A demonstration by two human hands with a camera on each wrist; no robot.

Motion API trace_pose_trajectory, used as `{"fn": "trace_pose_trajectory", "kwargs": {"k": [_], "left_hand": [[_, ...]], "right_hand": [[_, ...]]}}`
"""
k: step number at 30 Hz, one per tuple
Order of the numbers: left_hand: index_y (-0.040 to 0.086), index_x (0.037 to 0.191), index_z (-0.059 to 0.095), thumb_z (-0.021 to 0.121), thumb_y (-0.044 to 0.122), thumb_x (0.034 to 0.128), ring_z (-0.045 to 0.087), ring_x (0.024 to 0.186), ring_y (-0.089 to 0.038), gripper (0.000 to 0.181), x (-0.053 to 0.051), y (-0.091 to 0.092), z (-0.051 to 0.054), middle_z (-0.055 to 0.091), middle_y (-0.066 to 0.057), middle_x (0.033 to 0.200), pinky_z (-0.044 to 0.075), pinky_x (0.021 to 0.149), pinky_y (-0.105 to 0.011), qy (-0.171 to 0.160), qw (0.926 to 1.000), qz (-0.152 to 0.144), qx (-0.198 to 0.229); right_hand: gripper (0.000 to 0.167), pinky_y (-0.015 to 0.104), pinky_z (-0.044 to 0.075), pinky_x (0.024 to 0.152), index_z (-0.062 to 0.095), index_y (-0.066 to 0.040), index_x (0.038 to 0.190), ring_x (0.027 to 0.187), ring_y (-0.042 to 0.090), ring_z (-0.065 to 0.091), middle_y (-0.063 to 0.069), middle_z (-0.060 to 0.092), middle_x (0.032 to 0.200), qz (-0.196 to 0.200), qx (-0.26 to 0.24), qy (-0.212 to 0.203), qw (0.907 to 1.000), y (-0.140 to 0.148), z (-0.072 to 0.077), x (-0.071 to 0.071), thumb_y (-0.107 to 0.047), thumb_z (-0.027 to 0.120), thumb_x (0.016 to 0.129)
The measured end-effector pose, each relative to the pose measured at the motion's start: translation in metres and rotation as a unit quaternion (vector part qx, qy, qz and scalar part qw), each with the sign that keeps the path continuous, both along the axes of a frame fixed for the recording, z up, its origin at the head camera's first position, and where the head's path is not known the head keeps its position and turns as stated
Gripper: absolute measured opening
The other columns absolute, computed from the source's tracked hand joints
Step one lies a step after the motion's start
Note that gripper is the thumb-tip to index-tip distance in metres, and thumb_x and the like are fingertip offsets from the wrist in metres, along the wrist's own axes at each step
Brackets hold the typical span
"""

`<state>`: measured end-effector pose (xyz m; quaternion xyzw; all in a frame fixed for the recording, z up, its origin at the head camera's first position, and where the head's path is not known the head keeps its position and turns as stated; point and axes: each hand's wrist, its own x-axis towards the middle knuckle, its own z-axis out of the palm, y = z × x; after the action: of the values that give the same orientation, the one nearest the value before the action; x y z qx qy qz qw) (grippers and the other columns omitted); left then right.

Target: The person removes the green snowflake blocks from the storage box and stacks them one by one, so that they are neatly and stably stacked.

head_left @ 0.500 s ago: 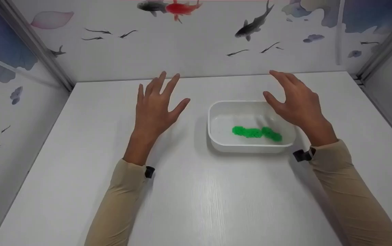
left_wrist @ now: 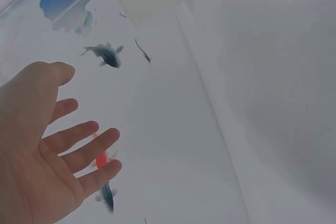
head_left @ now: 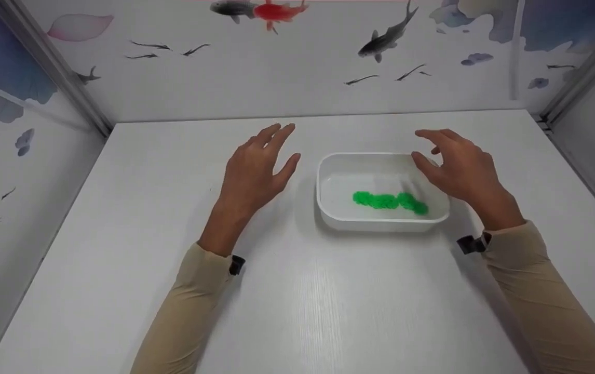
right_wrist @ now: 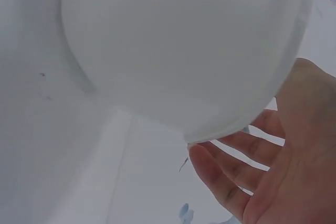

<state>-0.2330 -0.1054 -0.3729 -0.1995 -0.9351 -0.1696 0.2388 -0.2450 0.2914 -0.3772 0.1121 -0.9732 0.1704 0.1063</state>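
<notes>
A white rectangular tub stands on the white table, with bumpy green pieces lying in a row on its floor. To the left of the tub my left hand hovers with fingers spread and relaxed, holding nothing; its palm and bent fingers show in the left wrist view. My right hand is over the tub's right end, thumb and fingers apart and loosely bent, gripping nothing. The right wrist view has the tub's outer side in front of my right hand; whether they touch I cannot tell.
The white table meets a back wall painted with fish. Side panels stand at the left and right, with metal posts at the back corners. Small dark devices are strapped at both wrists.
My left hand has moved right toward the tub, its fingers now closer together. My right hand has shifted slightly right and nearer, fingers more bent. The tub and green pieces have stayed in place.
</notes>
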Motion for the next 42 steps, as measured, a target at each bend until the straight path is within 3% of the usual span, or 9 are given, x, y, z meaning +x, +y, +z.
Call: {"fn": "trace_pose_trajectory", "kwargs": {"k": [9,14,18,23,26,33,38,42], "left_hand": [[0.017,0.153,0.060,0.067,0.030,0.1072,0.075,0.120,-0.030,0.049,0.007,0.011,0.000,0.068,-0.011,0.148,0.066,0.091,-0.045,0.000,0.9991,-0.041,0.005],[0.015,0.149,0.064,0.067,0.029,0.1073,0.076,0.118,-0.026,0.044,0.009,0.014,-0.001,0.070,-0.009,0.145,0.066,0.090,-0.039,-0.018,0.9987,-0.048,0.003],[0.014,0.145,0.067,0.066,0.029,0.1077,0.077,0.116,-0.024,0.040,0.012,0.019,-0.002,0.073,-0.009,0.140,0.066,0.089,-0.037,-0.043,0.9970,-0.065,0.003],[0.015,0.142,0.070,0.066,0.029,0.1078,0.078,0.108,-0.023,0.037,0.017,0.025,-0.001,0.076,-0.008,0.134,0.066,0.084,-0.038,-0.062,0.9946,-0.084,0.005],[0.016,0.141,0.070,0.066,0.030,0.1081,0.078,0.106,-0.022,0.036,0.018,0.029,-0.002,0.078,-0.007,0.131,0.066,0.083,-0.038,-0.072,0.9932,-0.091,0.001],[0.017,0.138,0.072,0.065,0.028,0.1081,0.076,0.096,-0.022,0.033,0.021,0.039,-0.007,0.079,-0.006,0.126,0.064,0.076,-0.038,-0.096,0.9886,-0.116,0.007],[0.019,0.138,0.072,0.066,0.030,0.1080,0.075,0.102,-0.020,0.033,0.021,0.049,-0.010,0.079,-0.004,0.126,0.065,0.082,-0.037,-0.094,0.9878,-0.124,-0.002],[0.018,0.138,0.072,0.066,0.030,0.1079,0.075,0.115,-0.020,0.033,0.019,0.061,-0.008,0.078,-0.004,0.128,0.065,0.090,-0.036,-0.084,0.9871,-0.135,-0.017]], "right_hand": [[0.048,0.058,0.063,0.082,0.059,-0.013,0.153,0.114,0.044,0.072,0.028,0.068,0.141,0.016,-0.024,-0.124,0.9918,0.018,-0.007,-0.002,-0.027,0.060,0.108],[0.039,0.048,0.063,0.074,0.066,-0.012,0.147,0.107,0.042,0.073,0.027,0.071,0.136,0.019,-0.041,-0.108,0.9931,0.021,-0.012,-0.005,-0.015,0.059,0.108],[0.038,0.044,0.060,0.073,0.066,-0.014,0.147,0.106,0.039,0.071,0.025,0.071,0.137,0.018,-0.050,-0.099,0.9937,0.022,-0.015,-0.006,-0.019,0.059,0.110],[0.049,0.040,0.058,0.072,0.055,-0.013,0.156,0.107,0.039,0.070,0.028,0.064,0.145,0.027,-0.045,-0.158,0.9861,0.024,-0.015,-0.009,-0.030,0.058,0.110],[0.053,0.041,0.057,0.074,0.049,-0.008,0.159,0.109,0.040,0.069,0.032,0.061,0.145,0.033,-0.035,-0.190,0.9805,0.025,-0.016,-0.010,-0.028,0.054,0.110],[0.049,0.041,0.057,0.073,0.052,-0.005,0.156,0.107,0.041,0.068,0.034,0.065,0.137,0.038,-0.047,-0.185,0.9808,0.024,-0.018,-0.010,-0.022,0.049,0.109],[0.048,0.041,0.057,0.071,0.055,-0.004,0.154,0.103,0.040,0.071,0.034,0.068,0.132,0.045,-0.055,-0.172,0.9824,0.023,-0.019,-0.009,-0.019,0.048,0.109],[0.049,0.046,0.058,0.077,0.054,-0.005,0.154,0.106,0.040,0.069,0.032,0.067,0.136,0.033,-0.046,-0.173,0.9833,0.023,-0.018,-0.009,-0.021,0.047,0.109]]}}
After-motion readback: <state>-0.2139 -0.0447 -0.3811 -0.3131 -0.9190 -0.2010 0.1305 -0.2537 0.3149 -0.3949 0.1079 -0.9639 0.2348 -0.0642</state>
